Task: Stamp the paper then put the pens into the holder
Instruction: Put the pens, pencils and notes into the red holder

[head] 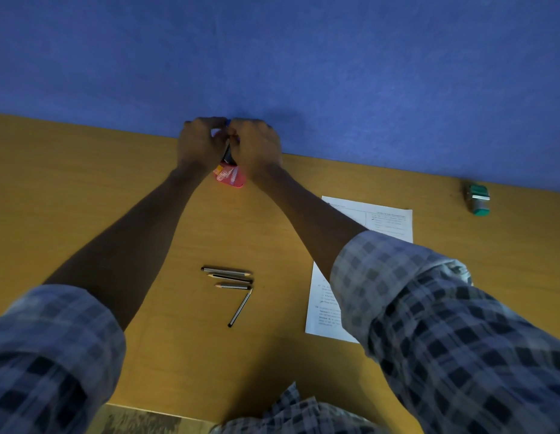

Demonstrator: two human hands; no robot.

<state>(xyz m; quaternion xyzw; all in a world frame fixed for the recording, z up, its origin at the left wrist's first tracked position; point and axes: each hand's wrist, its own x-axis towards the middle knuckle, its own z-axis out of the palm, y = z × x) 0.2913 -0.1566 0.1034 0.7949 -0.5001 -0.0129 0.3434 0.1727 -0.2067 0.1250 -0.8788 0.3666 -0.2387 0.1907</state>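
Observation:
Both hands are stretched to the far edge of the desk, against the blue wall. My left hand point(199, 142) and my right hand point(256, 145) close together around a dark object with a blue top point(227, 151), mostly hidden by the fingers; what it is cannot be told. A pink-red holder or packet point(230, 178) lies just below the hands. Several grey pencils or pens point(231, 280) lie loose at the desk's middle. A printed paper point(388, 220) lies to the right, partly under my right forearm. The green stamp point(478, 200) lies on its side at the far right.
The wooden desk point(84, 183) runs up to a blue wall point(303, 57) at the back. Its near edge point(166, 413) shows at the bottom, with patterned floor below. Checked sleeves cover both lower corners.

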